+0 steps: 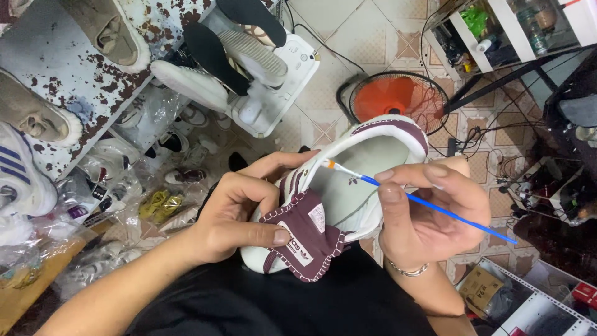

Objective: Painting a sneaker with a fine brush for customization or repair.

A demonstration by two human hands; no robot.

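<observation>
A white-and-maroon sneaker (360, 180) lies over the person's lap, its long axis running from lower left to upper right, opening upward. The left hand (239, 211) grips it and pins back the tongue (305, 239). The right hand (432, 208) pinches a blue paintbrush (423, 202), tip at the collar. The toe is hidden.
</observation>
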